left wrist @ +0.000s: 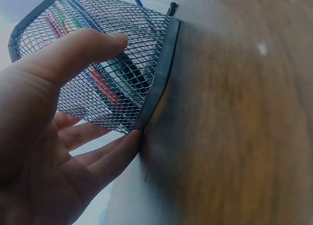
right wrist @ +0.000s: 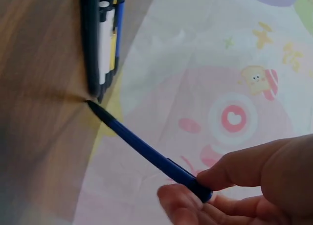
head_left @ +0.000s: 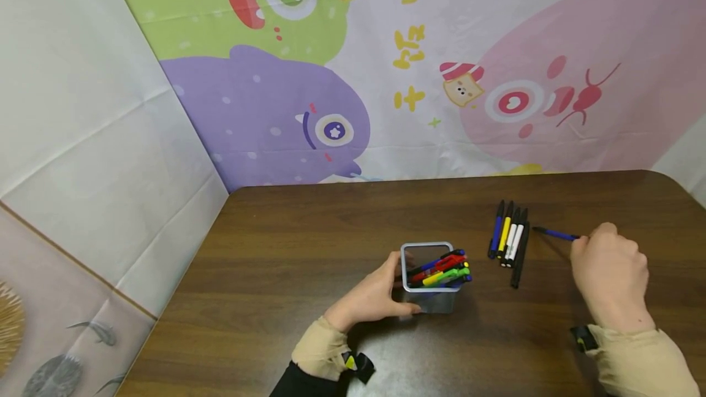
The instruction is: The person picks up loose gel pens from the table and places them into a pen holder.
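Note:
A mesh pen holder [head_left: 430, 300] stands on the table, filled with several colourful pens [head_left: 441, 269] that lean to the right. My left hand [head_left: 377, 294] grips its left side, thumb in front and fingers round the back; in the left wrist view the thumb lies across the mesh [left wrist: 142, 63]. To the right, my right hand [head_left: 611, 274] pinches a blue pen [right wrist: 151, 154] by its end, the black tip pointing left toward a row of pens. That row [head_left: 510, 234] holds blue, yellow, white and black pens lying side by side.
The brown wooden table [head_left: 265, 262] meets a cartoon-printed cloth [head_left: 408, 139] at its back edge. A pale wall covering [head_left: 110, 109] runs along the left side. The black pen [head_left: 520, 256] is the row's nearest one to my right hand.

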`<state>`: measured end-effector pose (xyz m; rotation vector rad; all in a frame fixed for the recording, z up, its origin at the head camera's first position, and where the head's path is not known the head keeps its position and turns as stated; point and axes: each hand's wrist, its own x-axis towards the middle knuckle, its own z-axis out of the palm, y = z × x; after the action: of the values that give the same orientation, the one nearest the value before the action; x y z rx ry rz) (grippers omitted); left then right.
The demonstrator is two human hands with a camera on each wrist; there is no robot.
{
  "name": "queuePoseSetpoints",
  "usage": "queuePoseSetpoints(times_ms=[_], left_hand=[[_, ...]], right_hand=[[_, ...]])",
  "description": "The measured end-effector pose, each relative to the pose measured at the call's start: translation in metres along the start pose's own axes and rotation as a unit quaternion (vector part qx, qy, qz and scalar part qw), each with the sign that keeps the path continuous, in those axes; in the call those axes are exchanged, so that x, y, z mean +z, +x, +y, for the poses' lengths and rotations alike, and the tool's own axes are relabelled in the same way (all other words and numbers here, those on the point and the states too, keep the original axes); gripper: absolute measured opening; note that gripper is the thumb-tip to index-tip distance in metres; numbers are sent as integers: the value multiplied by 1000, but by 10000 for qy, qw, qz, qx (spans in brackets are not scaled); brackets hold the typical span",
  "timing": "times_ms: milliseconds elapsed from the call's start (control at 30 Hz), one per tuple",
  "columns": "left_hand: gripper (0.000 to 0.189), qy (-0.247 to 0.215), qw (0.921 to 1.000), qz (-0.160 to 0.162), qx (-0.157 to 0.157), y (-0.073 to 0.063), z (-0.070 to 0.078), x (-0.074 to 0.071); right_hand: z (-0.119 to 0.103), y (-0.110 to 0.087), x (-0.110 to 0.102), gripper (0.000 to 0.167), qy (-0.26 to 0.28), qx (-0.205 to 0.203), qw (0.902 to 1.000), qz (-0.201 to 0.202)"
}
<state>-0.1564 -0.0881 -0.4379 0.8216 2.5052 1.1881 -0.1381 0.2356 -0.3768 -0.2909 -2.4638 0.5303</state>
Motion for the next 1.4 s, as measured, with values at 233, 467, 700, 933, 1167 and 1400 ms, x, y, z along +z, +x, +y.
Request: queuePoseSetpoints(times_ms=[233,467,700,933,1167,1400], left_hand=[[76,22,10000,19,6,0,0,0],[75,-84,10000,-19,-45,0,0,1],[76,-97,9999,-51,-83,0,0,0],[76,-57,10000,-27,-18,0,-1,1],[76,-132,9999,-30,75,0,-2,1],[76,-191,9998,-6,70,0,-2,1]], right_hand=[[-4,3,-7,17,125,-55,9997,184],[-10,2,-13,17,317,-68,9987,381],[-18,2,-19,16,581,-241,9950,770],[-27,0,-22,19,774,-252,9935,790],[-39,-2,-24,17,1050,-681,9872,990],[-50,-5,-26,16,1396,-1147,9778,1059]])
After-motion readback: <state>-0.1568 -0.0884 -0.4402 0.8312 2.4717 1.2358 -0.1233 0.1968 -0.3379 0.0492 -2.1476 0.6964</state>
